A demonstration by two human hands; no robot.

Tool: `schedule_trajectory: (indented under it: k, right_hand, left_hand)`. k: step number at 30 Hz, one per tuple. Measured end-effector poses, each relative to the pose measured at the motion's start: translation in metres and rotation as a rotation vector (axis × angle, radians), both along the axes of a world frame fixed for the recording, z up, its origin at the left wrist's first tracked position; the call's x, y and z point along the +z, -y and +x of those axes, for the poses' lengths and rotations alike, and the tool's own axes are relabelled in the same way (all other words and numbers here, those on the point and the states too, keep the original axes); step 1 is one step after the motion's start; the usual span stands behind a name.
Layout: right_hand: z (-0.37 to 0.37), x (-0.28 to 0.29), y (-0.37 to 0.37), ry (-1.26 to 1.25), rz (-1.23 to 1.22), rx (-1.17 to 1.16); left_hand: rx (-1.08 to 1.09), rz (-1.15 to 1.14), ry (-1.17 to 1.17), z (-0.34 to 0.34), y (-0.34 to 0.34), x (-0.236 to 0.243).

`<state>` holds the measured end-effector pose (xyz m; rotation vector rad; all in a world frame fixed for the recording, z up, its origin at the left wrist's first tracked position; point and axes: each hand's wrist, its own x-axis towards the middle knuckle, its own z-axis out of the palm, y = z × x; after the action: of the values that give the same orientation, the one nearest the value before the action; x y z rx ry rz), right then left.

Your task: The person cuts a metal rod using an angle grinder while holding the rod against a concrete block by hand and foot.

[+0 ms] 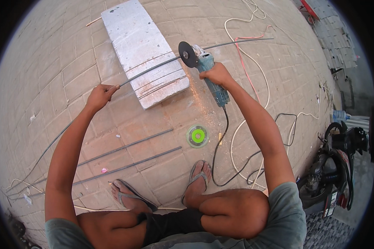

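My left hand [101,97] is closed on a long thin metal rod [156,67] that lies across a pale grey block [131,31]. My right hand [218,75] grips the body of a teal angle grinder [214,88]. The grinder's dark cutting disc [188,54] stands upright at the rod, just past the block's right edge. Orange sparks [194,89] spray down from the disc toward me. Several dark lines and rusty dust mark the block's near end. From the grinder's rear a black cord [227,128] runs down to the paving.
Two more rods [129,164] lie in front of my feet. Beside them sits a round green-centred disc [198,135]. Pale cables [266,83] and a red cable [246,68] loop over the paving on the right. A motorcycle [332,170] stands at the far right.
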<state>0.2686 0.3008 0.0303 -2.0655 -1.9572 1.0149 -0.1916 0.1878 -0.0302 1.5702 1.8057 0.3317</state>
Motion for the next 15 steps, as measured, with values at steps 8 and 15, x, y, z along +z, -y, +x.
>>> schedule_trajectory:
  k: [8,15]
  right_hand:
    - [-0.0022,0.0069,0.0034,0.015,-0.02,-0.011]
    - [0.0007,0.0023,0.0014,0.015,-0.015,-0.014]
  left_hand:
    - [-0.003,-0.008,-0.011,-0.0018,-0.0016,-0.0004]
    - [0.002,0.007,0.005,-0.0007,-0.0015,-0.0027]
